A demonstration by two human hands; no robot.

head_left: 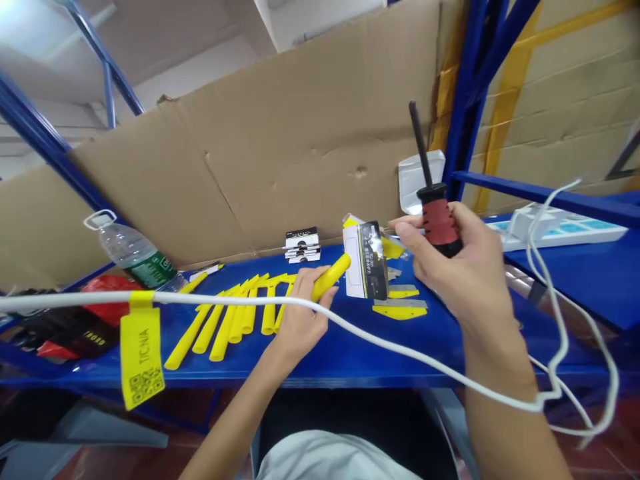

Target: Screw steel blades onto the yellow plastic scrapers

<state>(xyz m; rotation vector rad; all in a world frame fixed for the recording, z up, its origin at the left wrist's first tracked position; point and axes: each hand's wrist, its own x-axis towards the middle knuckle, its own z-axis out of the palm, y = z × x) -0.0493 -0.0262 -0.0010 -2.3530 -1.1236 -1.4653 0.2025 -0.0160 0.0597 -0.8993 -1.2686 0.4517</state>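
My left hand (303, 317) is closed around a yellow tube-shaped handle (333, 277), its end sticking out past the thumb. My right hand (463, 267) grips a screwdriver (440, 217) with a red and black handle, the dark shaft pointing up. The thumb and forefinger of that hand reach left, near a small black and white box (366, 260); whether they pinch something small cannot be made out. Just below the box lie flat yellow blades with grey metal edges (400, 311). Left of my left hand, several yellow handles (225, 327) rest in a slanted row on the blue tabletop (340, 360).
A white cable (400, 353) with a yellow tag (141, 360) crosses in front of my hands. A plastic bottle (140, 257) leans at the left beside a red and black package (95, 320). Stacked small boxes (303, 245) stand by the cardboard wall (300, 147). A power strip (575, 230) is at right.
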